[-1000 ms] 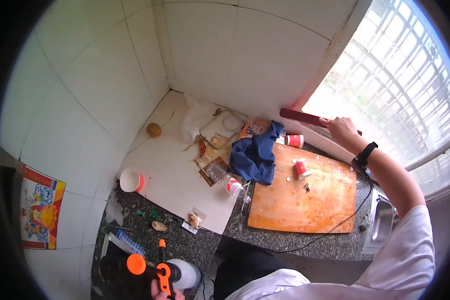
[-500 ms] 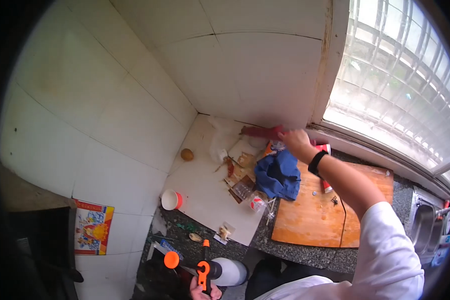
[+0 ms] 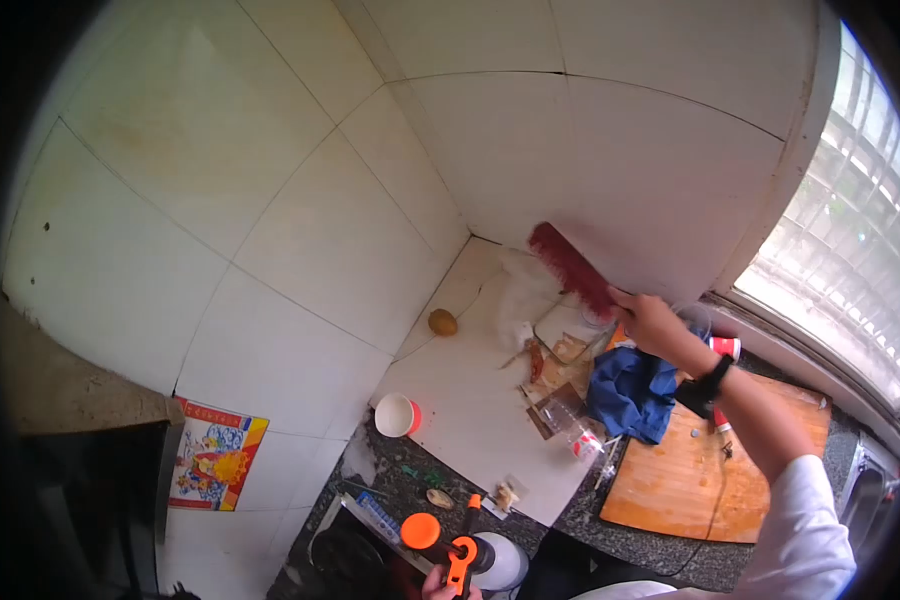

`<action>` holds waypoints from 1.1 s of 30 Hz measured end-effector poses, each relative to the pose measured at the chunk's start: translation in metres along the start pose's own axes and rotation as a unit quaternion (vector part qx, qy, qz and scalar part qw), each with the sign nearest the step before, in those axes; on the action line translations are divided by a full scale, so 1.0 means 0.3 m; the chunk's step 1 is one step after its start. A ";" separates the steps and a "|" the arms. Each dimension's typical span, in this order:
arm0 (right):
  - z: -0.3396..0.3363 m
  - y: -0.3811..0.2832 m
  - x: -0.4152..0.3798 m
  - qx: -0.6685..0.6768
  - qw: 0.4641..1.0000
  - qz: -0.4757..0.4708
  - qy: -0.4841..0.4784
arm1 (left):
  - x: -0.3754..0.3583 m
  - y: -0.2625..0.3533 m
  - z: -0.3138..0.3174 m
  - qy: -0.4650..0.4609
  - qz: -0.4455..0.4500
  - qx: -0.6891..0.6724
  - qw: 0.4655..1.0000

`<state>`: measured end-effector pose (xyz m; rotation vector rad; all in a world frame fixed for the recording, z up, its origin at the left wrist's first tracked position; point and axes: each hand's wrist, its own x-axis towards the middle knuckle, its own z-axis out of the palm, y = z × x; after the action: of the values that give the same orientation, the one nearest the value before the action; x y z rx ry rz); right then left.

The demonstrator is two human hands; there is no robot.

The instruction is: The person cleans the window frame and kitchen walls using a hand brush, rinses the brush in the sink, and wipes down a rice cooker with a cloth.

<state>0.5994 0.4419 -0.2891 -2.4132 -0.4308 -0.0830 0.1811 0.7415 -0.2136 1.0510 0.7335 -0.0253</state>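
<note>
Two hands full | right hand (image 3: 655, 325) wrapped round red brush (image 3: 575, 272), left hand (image 3: 438, 584) holding spray bottle (image 3: 500, 562) | I judge: sweeping low could drag the blue cloth (image 3: 630, 395).

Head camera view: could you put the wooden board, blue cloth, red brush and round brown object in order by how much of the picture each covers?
Largest to smallest:
1. Wooden board
2. Blue cloth
3. Red brush
4. Round brown object
</note>
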 end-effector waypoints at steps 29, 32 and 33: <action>1.248 -0.855 0.353 0.564 0.781 0.250 -0.100 | 0.401 0.344 -0.294 0.168 0.080 -0.222 0.957; 1.155 -1.125 0.004 0.674 0.649 0.275 -0.221 | 0.357 0.273 -0.433 0.239 0.068 -0.189 0.950; 1.109 -1.144 -0.043 0.693 0.520 0.342 -0.364 | 0.340 0.290 -0.407 0.243 0.075 -0.188 0.949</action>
<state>0.4573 0.8961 -0.3363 -0.6853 0.1854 1.1945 0.2244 0.9158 -0.2379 0.7446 1.0516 0.5032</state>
